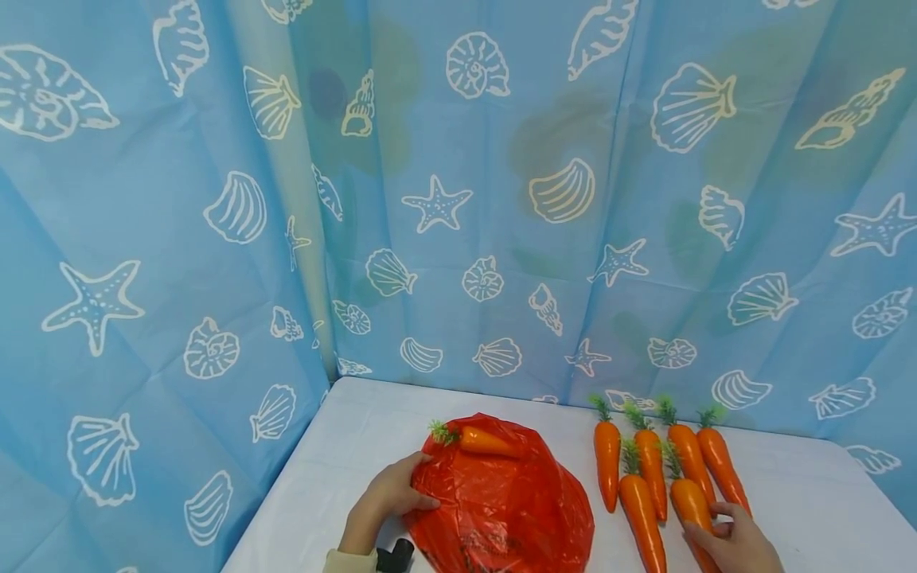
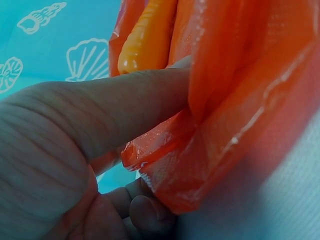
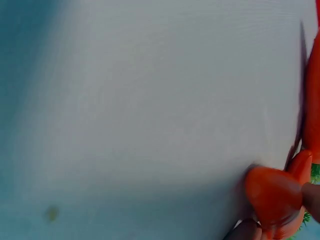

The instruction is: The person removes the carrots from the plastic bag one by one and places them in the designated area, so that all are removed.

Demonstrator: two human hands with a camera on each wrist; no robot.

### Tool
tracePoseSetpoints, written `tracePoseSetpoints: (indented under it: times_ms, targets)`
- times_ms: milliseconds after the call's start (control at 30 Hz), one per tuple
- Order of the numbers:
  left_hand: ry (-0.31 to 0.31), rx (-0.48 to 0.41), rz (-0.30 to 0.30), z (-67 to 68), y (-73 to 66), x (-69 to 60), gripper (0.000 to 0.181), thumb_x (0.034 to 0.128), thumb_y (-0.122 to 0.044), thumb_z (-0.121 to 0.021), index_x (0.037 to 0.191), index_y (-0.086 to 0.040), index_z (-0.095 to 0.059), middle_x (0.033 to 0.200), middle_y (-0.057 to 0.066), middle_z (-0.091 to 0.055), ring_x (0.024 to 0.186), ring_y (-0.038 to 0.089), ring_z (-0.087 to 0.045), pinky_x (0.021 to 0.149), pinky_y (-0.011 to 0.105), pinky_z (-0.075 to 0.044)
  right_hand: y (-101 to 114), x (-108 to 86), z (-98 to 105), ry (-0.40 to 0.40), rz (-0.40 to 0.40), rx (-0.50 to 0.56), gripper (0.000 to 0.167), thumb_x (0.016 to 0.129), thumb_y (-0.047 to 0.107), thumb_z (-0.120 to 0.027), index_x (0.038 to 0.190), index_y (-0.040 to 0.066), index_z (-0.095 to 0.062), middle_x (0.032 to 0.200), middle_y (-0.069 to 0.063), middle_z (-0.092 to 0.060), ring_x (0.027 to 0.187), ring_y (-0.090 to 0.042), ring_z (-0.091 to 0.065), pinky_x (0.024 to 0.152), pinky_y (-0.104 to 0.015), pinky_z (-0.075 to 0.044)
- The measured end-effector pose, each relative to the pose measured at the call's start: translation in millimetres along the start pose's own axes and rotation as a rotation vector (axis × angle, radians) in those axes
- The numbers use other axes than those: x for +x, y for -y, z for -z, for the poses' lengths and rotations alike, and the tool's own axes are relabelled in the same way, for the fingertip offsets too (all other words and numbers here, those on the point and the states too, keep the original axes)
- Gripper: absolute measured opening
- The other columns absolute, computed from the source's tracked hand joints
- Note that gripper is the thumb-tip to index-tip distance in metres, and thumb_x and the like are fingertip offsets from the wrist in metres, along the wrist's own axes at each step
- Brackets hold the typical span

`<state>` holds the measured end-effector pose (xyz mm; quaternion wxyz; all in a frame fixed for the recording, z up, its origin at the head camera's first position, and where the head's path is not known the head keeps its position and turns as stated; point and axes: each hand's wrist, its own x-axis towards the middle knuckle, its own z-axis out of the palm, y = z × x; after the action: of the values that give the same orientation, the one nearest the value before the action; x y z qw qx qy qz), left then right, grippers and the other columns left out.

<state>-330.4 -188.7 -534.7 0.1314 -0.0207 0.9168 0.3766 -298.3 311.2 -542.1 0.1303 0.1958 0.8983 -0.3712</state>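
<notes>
A red plastic bag (image 1: 501,509) lies on the table, its mouth gathered open. My left hand (image 1: 392,489) grips the bag's left edge, with the thumb inside the rim and the other fingers outside in the left wrist view. One carrot with a green leafy top (image 1: 490,442) lies at the bag's upper part, its leaves toward the left. At the right, my right hand (image 1: 738,545) pinches a front carrot (image 1: 689,503) between thumb and fingers. In the right wrist view the tip of this carrot (image 3: 274,195) shows between the fingertips; most of that hand is out of frame.
Several other carrots (image 1: 607,465) lie in two rough rows beside the held one, leaves pointing to the back. A white cloth (image 1: 401,406) covers the table. Blue shell-patterned curtains (image 1: 437,263) stand behind and at the left.
</notes>
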Motion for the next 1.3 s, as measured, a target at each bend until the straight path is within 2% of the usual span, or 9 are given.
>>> tracePoseSetpoints:
  times_ms: [167,333,533,633,733,900,1033,1167,1300]
  targets:
    - [-0.006,-0.008,0.002,1.5,0.3,-0.9,0.073,0.0715,-0.018,-0.088,0.137,-0.009,-0.055,0.136,0.017,-0.058,0.121,0.038,-0.054,0.1,0.063,-0.045,-0.6,3.5,3.0,-0.021,0.032,-0.027,0.11,0.071,0.058,-0.081,0.133,-0.015,-0.027,0.097,-0.024,-0.053,0.078,-0.027,-0.052,0.064,-0.027,-0.048]
    - [-0.005,-0.019,-0.001,2.4,-2.2,-2.7,0.073,0.072,-0.018,-0.087,0.137,-0.009,-0.056,0.135,0.017,-0.059,0.119,0.037,-0.055,0.1,0.063,-0.045,0.6,4.0,9.7,-0.06,0.063,-0.076,0.12,0.066,0.065,-0.08,0.136,-0.017,-0.026,0.103,-0.027,-0.05,0.083,-0.028,-0.051,0.064,-0.027,-0.051]
    - [-0.012,-0.019,0.005,1.5,-3.3,-4.3,0.073,0.0714,-0.017,-0.088,0.136,-0.009,-0.056,0.135,0.017,-0.059,0.119,0.038,-0.055,0.099,0.063,-0.045,17.9,-1.5,16.5,-0.044,0.088,-0.069,0.125,0.069,0.067,-0.076,0.139,-0.02,-0.02,0.104,-0.027,-0.047,0.086,-0.031,-0.048,0.064,-0.025,-0.048]
    - [-0.01,-0.02,0.007,1.4,-2.2,-3.3,0.073,0.0718,-0.019,-0.088,0.137,-0.01,-0.056,0.135,0.016,-0.059,0.119,0.037,-0.055,0.1,0.063,-0.045,28.7,-4.8,20.5,-0.044,0.139,-0.11,0.121,0.074,0.067,-0.073,0.139,-0.021,-0.021,0.102,-0.027,-0.047,0.086,-0.031,-0.047,0.065,-0.028,-0.048]
    - [-0.007,-0.021,0.004,1.5,-0.6,-1.7,0.072,0.0717,-0.019,-0.088,0.136,-0.01,-0.056,0.135,0.016,-0.059,0.119,0.036,-0.055,0.099,0.063,-0.046,39.7,-6.0,24.5,-0.07,0.227,-0.177,0.113,0.079,0.065,-0.071,0.137,-0.021,-0.027,0.108,-0.032,-0.05,0.088,-0.031,-0.049,0.069,-0.034,-0.053]
    - [-0.005,-0.027,0.008,0.6,0.4,-0.3,0.072,0.0712,-0.019,-0.088,0.136,-0.011,-0.057,0.134,0.015,-0.06,0.118,0.036,-0.055,0.098,0.062,-0.047,61.0,-6.6,28.8,-0.128,0.352,-0.219,0.103,0.081,0.062,-0.07,0.136,-0.018,-0.035,0.107,-0.028,-0.054,0.086,-0.028,-0.051,0.066,-0.032,-0.052]
    - [-0.009,-0.033,0.011,1.6,-0.2,0.3,0.073,0.0706,-0.018,-0.088,0.136,-0.011,-0.057,0.135,0.015,-0.059,0.12,0.036,-0.055,0.099,0.063,-0.046,79.8,-9.1,28.8,-0.161,0.451,-0.232,0.092,0.083,0.053,-0.073,0.135,-0.015,-0.039,0.105,-0.025,-0.057,0.085,-0.026,-0.054,0.065,-0.031,-0.052]
    - [-0.011,-0.025,0.004,1.8,0.0,1.3,0.073,0.07,-0.018,-0.088,0.135,-0.011,-0.057,0.134,0.015,-0.06,0.118,0.036,-0.056,0.098,0.063,-0.046,99.1,-13.9,24.8,-0.167,0.518,-0.251,0.088,0.083,0.05,-0.075,0.136,-0.011,-0.041,0.109,-0.026,-0.059,0.087,-0.027,-0.06,0.068,-0.037,-0.058]
    - [-0.005,-0.029,0.017,0.8,0.7,0.3,0.072,0.0705,-0.018,-0.088,0.135,-0.011,-0.057,0.134,0.015,-0.06,0.119,0.037,-0.055,0.099,0.063,-0.046,118.3,-21.1,18.7,-0.139,0.55,-0.256,0.091,0.082,0.055,-0.074,0.139,-0.008,-0.04,0.113,-0.026,-0.059,0.093,-0.03,-0.062,0.072,-0.041,-0.059]
